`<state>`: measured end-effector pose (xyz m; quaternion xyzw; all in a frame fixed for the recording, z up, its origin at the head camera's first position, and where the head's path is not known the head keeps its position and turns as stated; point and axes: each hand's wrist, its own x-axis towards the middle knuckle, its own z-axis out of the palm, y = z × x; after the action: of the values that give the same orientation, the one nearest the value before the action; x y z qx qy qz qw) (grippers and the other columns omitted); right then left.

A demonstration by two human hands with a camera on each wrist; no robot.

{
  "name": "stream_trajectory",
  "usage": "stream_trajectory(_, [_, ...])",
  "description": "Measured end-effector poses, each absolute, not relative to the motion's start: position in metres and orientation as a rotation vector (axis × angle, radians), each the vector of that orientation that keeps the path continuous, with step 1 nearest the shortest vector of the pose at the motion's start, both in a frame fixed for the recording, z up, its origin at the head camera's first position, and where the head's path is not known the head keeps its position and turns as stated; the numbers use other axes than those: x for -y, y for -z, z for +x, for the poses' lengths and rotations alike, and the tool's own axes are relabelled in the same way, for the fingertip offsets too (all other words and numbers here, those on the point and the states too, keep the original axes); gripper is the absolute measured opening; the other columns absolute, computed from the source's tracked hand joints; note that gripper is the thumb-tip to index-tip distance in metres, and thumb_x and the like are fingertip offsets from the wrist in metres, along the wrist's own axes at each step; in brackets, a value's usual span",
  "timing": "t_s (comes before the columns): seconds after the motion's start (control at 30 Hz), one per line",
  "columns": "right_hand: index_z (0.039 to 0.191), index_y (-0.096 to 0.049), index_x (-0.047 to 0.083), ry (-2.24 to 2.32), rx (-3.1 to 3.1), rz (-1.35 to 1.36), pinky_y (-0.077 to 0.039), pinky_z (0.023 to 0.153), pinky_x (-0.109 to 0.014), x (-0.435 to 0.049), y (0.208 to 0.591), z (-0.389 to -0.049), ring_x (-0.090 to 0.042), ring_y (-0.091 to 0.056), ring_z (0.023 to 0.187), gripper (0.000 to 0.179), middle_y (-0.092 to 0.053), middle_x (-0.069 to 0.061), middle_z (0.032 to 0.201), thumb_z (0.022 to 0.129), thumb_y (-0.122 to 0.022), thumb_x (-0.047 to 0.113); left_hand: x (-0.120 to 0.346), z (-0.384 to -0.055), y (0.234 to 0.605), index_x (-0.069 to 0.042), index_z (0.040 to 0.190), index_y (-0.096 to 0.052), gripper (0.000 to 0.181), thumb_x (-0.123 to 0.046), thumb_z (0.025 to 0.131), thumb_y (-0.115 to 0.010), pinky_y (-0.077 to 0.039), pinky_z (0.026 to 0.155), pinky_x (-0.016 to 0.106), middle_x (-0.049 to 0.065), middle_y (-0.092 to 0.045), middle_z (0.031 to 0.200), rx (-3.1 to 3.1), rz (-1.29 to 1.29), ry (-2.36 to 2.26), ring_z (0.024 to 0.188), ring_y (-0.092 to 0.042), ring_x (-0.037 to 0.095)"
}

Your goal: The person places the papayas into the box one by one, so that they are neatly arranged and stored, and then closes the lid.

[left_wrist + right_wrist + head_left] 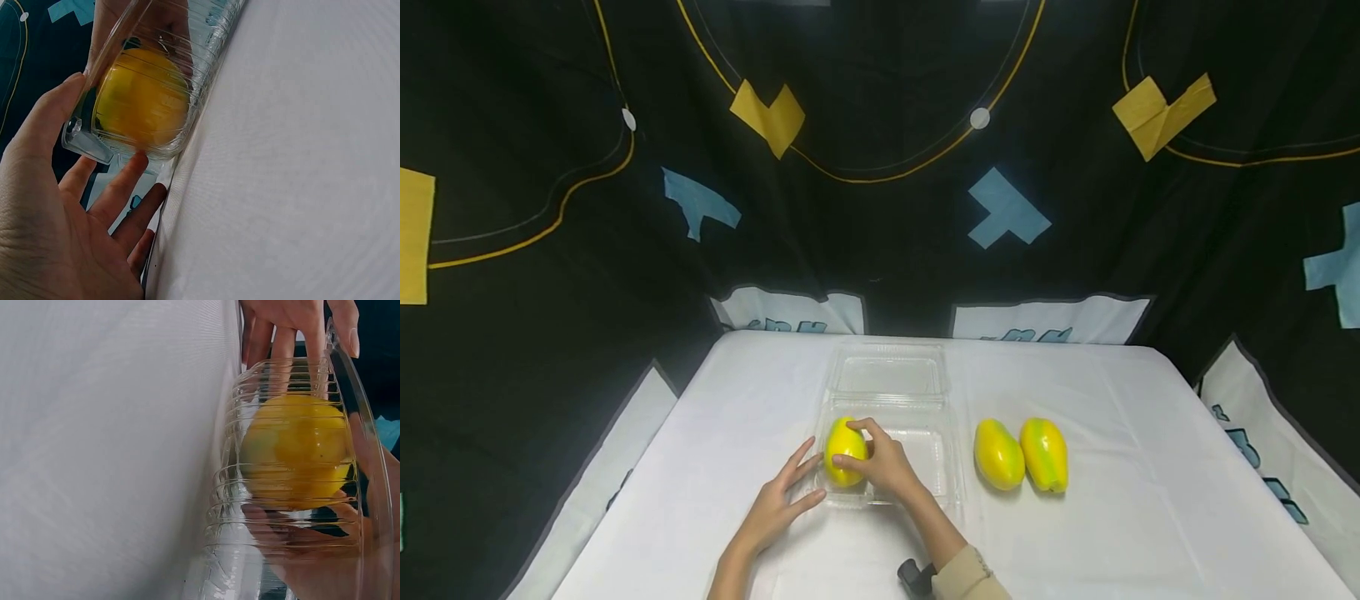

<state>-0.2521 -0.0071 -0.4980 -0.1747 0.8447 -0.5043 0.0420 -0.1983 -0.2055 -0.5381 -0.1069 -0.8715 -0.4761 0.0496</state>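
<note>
A beige sleeve (976,581), puckered along its edge, ends short of the bare right hand (887,464). Beside it shows a black, rounded piece (916,578), possibly a camera housing, though too small to tell. The left hand (775,510) is likewise bare.

Our right hand (887,462) grips a yellow fruit (844,440) in the left part of the clear tray (919,450); lid (891,371) open on the far side. Our left hand (778,500), fingers spread, is at the tray's near left corner. We've got a second fruit (998,454) and a third fruit (1043,454) side by side, right of the tray, on the white table (1150,500).
</note>
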Motion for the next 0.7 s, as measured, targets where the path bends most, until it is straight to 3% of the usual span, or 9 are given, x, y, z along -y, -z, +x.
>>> stream_trajectory(0.47, [0.129, -0.045, 0.018, 1.510, -2.585, -0.507, -0.053, 0.076, -0.049, 0.0056, 0.4979, -0.2533, -0.038, -0.056, 0.105, 0.065, -0.057, -0.022, 0.119, 0.075, -0.075, 0.039, 0.2060, -0.1990, 0.5367, -0.033, 0.146, -0.024, 0.072, -0.036, 0.085, -0.063, -0.015, 0.095, 0.073, -0.006, -0.052, 0.131, 2.670, -0.307, 1.465, 0.133, -0.029, 0.032])
stream_trajectory(0.7, [0.128, -0.046, 0.017, 1.507, -2.594, -0.532, -0.052, 0.078, -0.049, 0.0039, 0.4996, -0.2535, -0.037, -0.056, 0.107, 0.063, -0.057, -0.020, 0.120, 0.076, -0.074, 0.038, 0.2055, -0.1983, 0.5380, -0.032, 0.146, -0.024, 0.072, -0.038, 0.085, -0.063, -0.016, 0.095, 0.073, -0.007, -0.052, 0.130, 2.676, -0.298, 1.452, 0.132, -0.030, 0.033])
